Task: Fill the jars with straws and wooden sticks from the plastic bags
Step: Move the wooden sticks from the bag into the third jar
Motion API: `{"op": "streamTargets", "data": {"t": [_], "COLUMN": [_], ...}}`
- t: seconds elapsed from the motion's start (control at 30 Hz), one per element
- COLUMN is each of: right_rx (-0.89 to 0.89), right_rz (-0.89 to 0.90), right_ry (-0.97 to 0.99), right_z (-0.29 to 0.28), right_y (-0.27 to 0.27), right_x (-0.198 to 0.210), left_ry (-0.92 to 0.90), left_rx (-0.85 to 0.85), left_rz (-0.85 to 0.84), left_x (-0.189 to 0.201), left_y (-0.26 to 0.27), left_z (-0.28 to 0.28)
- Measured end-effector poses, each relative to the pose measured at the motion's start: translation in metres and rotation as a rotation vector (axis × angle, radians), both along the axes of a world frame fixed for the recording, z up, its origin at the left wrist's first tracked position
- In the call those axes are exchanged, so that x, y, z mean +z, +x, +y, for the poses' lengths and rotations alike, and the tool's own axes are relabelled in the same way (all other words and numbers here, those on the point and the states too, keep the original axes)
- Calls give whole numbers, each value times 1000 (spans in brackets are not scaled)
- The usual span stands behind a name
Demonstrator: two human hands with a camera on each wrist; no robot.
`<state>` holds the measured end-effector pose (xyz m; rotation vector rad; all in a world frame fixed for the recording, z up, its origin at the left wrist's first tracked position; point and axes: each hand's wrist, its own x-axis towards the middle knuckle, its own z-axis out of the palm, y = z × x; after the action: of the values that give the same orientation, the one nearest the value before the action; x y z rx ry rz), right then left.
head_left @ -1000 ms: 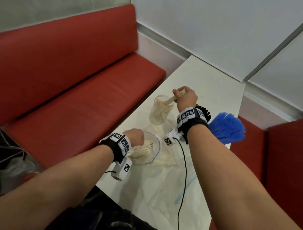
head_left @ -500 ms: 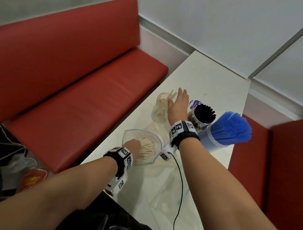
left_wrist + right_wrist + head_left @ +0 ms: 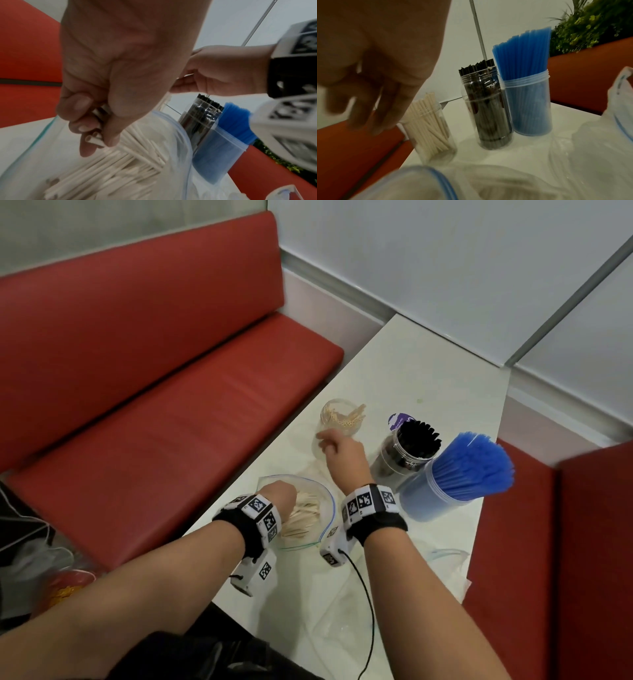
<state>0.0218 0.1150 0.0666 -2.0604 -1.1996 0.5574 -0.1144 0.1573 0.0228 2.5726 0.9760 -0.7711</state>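
Left hand [image 3: 109, 75] pinches sticks [image 3: 96, 138] inside the bag [image 3: 327, 501] near the table's [image 3: 428, 378] left edge; lift them bundled, ends level. Right hand [image 3: 337, 448], fingers loosely spread, holds nothing beside the jar [image 3: 337, 419].

Soft, even indoor light fills the head view, with pale walls and a white table [image 3: 428, 378] bright but not glaring, and only faint shadows beneath the jars. Wide-angle bending curves the red bench [image 3: 144, 392] and the wall lines toward the edges. The right hand [image 3: 337, 448] is smeared by motion blur. The left wrist view is dimmer and soft; the left hand [image 3: 120, 65] looms large, and the marker band at the right edge is badly blurred. In the right wrist view the hand is dark, shadowed and blurred, the blue straws [image 3: 523, 56] fairly sharp, the near plastic bag [image 3: 412, 182] out of focus.
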Motion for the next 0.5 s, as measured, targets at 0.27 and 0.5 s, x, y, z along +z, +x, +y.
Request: {"op": "streamTargets", "data": {"t": [0.27, 0.5], "right_rx": [271, 160], "right_rz": [-18, -9], "right_ry": [-327, -205], "right_z": [-36, -29], "right_y": [-49, -44], "right_x": [-37, -33], "left_ry": [55, 93], "left_rx": [-53, -133], "left_rz": [28, -4], "left_x": [49, 123], "left_y": [2, 13], "left_z": [6, -2]}}
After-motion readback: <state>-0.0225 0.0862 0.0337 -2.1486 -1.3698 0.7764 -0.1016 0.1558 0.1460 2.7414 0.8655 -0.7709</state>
